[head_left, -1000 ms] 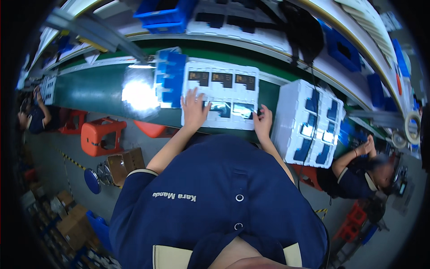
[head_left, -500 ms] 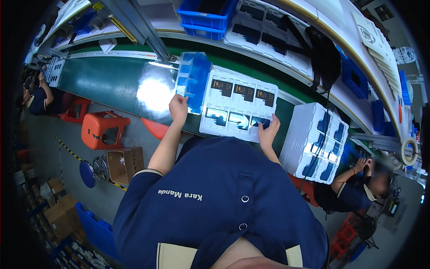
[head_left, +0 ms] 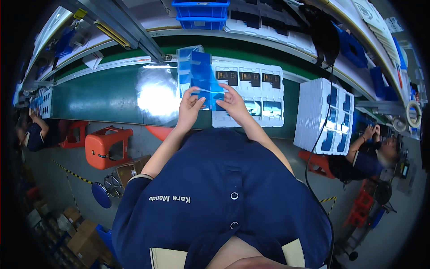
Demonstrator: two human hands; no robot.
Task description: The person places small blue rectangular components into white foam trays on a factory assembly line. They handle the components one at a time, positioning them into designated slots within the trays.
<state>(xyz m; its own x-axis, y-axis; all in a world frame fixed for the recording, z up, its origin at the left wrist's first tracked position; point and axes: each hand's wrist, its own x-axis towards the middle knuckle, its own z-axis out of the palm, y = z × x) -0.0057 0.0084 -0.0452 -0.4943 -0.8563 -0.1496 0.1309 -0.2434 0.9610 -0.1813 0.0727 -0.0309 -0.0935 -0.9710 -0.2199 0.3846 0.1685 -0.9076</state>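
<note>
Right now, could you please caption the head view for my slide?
Left hand and right hand hold blue film near a white tray of dark parts.

left hand (head_left: 190, 110) and right hand (head_left: 233, 105) hold blue film (head_left: 208, 97) near white tray (head_left: 260, 93).

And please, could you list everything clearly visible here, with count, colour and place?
Tray: one, white, bench centre
Black parts: three, black, tray's far row
Glossy parts: two visible, bluish, tray's near row
Film: uncounted, blue, left of tray, between hands
Stacked trays: uncounted, white, bench right
Bench: one, green, centre
Stacked bins: two, blue, upper shelf
Stools: at least four, orange, beside bench
Round stool: one, blue, floor left
Cardboard boxes: several, brown, lower left
Co-workers: two, navy clothes, far sides
Shirt: one, navy, lower centre
Left hand: one, bare, holding film at left
Right hand: one, bare, holding film at right
</note>
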